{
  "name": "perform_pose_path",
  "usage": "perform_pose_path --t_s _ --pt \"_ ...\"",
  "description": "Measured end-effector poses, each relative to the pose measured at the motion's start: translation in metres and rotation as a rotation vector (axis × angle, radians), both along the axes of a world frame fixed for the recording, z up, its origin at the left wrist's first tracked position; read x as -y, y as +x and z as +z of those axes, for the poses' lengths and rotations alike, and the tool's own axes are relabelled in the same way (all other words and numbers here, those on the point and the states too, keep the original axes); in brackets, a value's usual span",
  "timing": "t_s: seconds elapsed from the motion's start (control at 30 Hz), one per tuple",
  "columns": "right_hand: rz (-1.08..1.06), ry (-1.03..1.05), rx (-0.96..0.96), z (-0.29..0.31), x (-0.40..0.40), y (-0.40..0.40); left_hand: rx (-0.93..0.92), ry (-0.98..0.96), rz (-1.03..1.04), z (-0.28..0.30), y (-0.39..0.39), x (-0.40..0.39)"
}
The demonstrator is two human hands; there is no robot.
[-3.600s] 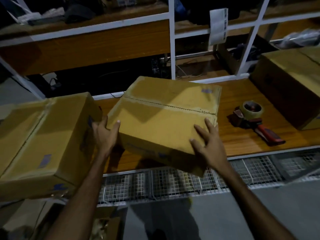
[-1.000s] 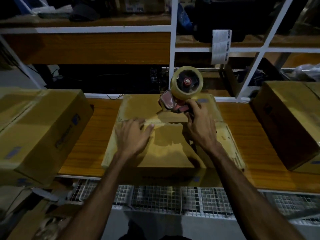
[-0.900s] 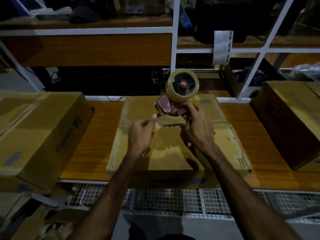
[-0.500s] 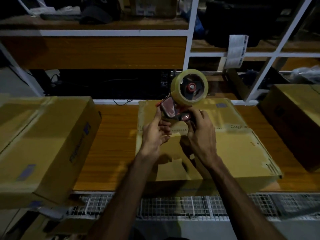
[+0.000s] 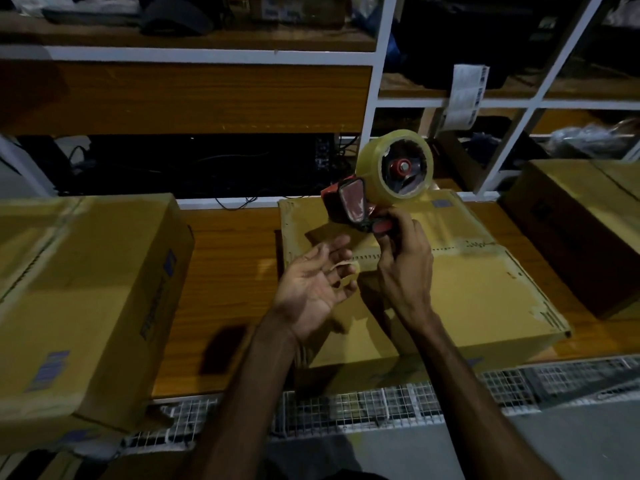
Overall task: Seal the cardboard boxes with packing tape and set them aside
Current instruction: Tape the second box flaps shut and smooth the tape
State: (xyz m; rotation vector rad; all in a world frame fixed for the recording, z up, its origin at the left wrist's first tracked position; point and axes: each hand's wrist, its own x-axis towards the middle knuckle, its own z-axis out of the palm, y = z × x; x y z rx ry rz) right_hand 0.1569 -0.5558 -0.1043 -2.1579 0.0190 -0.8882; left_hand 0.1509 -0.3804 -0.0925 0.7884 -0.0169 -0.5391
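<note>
A flat cardboard box (image 5: 478, 289) lies on the wooden bench in front of me, its centre seam running left to right. My right hand (image 5: 405, 268) grips the red handle of a tape dispenser (image 5: 384, 181), held up above the box with the clear tape roll on top. My left hand (image 5: 311, 289) hovers palm up just left of the right hand, fingers loosely spread; a thin curl of tape seems to lie across its fingers.
A large cardboard box (image 5: 79, 306) sits at the left, overhanging the bench (image 5: 228, 271) edge. Another box (image 5: 581, 230) stands at the right. White shelf posts (image 5: 377, 105) rise behind. A wire mesh ledge (image 5: 381, 407) runs along the bench front.
My left hand has let go of the dispenser's front and dropped back, turning palm up. The right hand still holds the dispenser raised over the box.
</note>
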Motion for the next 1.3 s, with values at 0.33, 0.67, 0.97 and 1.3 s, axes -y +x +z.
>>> perform_pose_path --t_s 0.33,0.67,0.97,1.3 --pt "0.045 -0.036 0.066 -0.003 -0.019 0.004 -0.070 -0.084 -0.037 0.006 0.003 -0.031" --pt "0.071 -0.153 0.089 0.000 -0.036 0.011 -0.079 0.166 0.011 0.008 0.018 -0.061" --pt "0.029 -0.540 0.005 -0.004 -0.055 0.032 0.014 0.597 0.004 -0.008 0.071 -0.106" --pt "-0.034 -0.575 0.120 -0.003 -0.011 0.053 0.046 0.572 0.013 -0.050 0.079 -0.135"
